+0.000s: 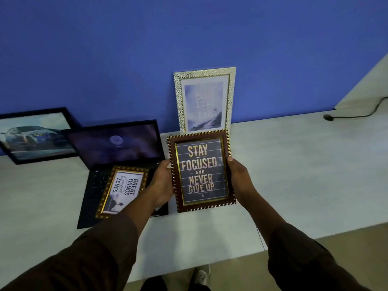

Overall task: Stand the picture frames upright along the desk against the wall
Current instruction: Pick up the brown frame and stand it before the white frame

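Desk (pixel 294 164), both hands (pixel 162 181) gripping brown frame (pixel 200 171)

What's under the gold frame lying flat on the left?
The gold frame lies on the open laptop, covering part of the keyboard. The left forearm hides the frame's near corner and the laptop's front edge.

brown frame (pixel 201 171) "STAY FOCUSED AND NEVER GIVE UP", gold frame (pixel 122 191) "GREAT THINGS"
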